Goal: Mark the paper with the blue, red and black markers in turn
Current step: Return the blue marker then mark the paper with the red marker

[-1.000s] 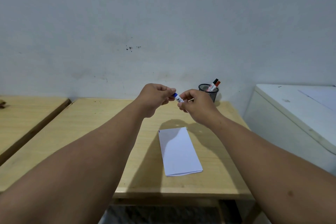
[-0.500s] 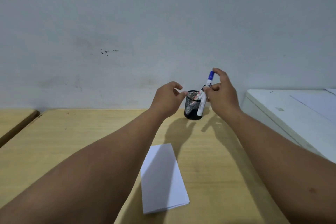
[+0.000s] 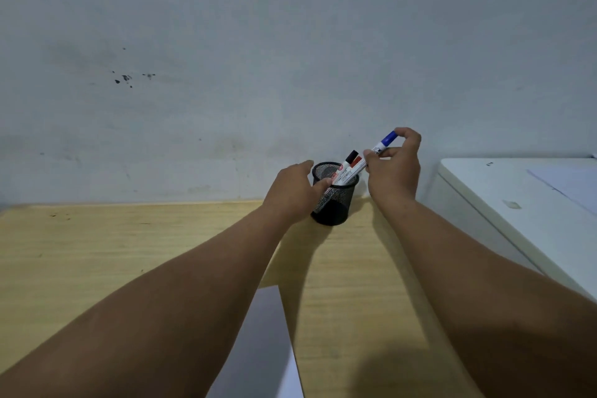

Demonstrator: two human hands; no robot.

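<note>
Pinching the blue marker (image 3: 382,144) near its cap, the right hand (image 3: 395,171) now tilts it into the mesh cup (image 3: 336,207) beside the red marker (image 3: 356,161) and black marker (image 3: 351,156). The left hand (image 3: 295,197), previously beside the cup, now grips it. The paper (image 3: 261,349) lies in front of the cup.

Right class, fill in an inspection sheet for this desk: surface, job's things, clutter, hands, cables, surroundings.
Surface: wooden table.
Job's things: white paper lying near; black marker and red marker in mesh pen cup; capped blue marker tilted at its mouth.
Clutter: nothing seen.
Hands: left hand grips the cup; right hand pinches the blue marker.
Cables: nothing seen.
Surroundings: speckled wall; white cabinet at right.
</note>
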